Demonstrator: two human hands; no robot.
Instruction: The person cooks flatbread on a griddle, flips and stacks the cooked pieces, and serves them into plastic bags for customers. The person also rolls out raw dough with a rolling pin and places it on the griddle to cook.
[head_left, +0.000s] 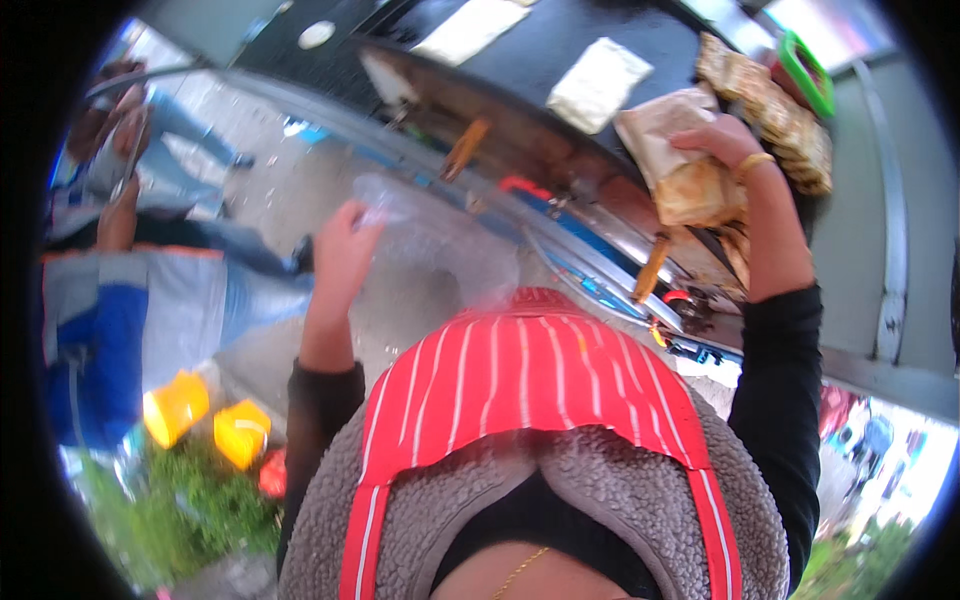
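Observation:
My left hand (346, 244) pinches the edge of a thin see-through plastic bag (465, 259), which hangs blurred in front of my apron. Over the right end of the griddle, my right hand (721, 142) grips a brown paper sleeve (652, 135). A browned flatbread (694, 196) shows below the sleeve, partly behind my wrist; whether it sits inside the paper I cannot tell. Beyond that hand lies a row of browned flatbreads (772, 112). Two pale, folded sheets of dough lie on the dark griddle (525, 64), the nearer dough sheet (600, 84) close to its front edge.
A green-rimmed container (806, 73) stands behind the flatbread row. Wooden handles (466, 148) stick out along the griddle's front, above a metal rail (592, 270). At left, people stand near the stall, one in a blue and grey jacket (112, 322). Yellow buckets (176, 409) sit by green plants.

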